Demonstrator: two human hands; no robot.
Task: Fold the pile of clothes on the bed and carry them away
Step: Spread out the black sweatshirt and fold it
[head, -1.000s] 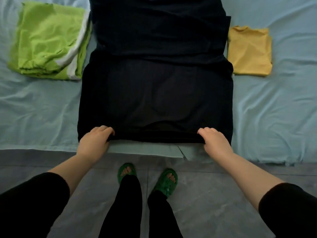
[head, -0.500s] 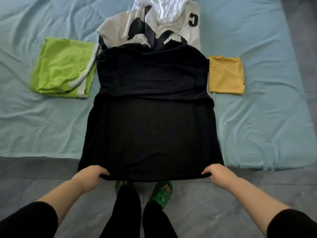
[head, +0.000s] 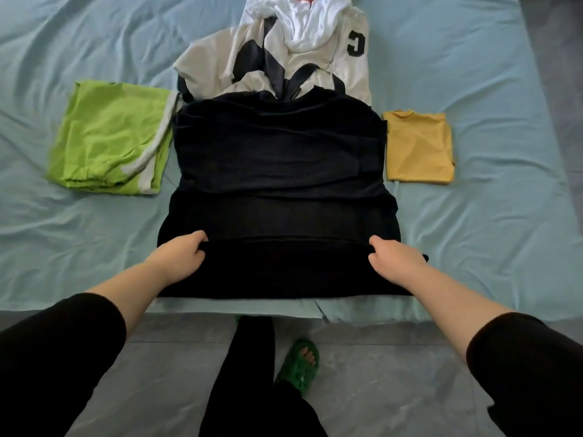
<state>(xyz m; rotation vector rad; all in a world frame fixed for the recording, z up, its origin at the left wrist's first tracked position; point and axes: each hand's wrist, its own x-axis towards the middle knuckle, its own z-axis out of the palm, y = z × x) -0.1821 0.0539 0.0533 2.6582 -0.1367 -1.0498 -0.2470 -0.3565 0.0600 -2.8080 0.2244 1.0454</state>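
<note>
The black garment (head: 280,159) is plain, on a pale blue sheet (head: 473,74). Left of it lies a lime-green piece (head: 107,143) with a white band, right of it a mustard-yellow piece (head: 418,149), and beyond it an off-white top (head: 214,61) with dark patches, perhaps navy, and a dark letter C.

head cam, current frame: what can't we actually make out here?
- White clothes: head view, cut off by the top edge.
- Grey shirt: head view, near part hidden under the black garment.
- Black garment: head view, its type and number of layers are unreadable because the fabric is too dark.
- Left hand and right hand: head view, fingertips buried in the black fold they grip.
</note>
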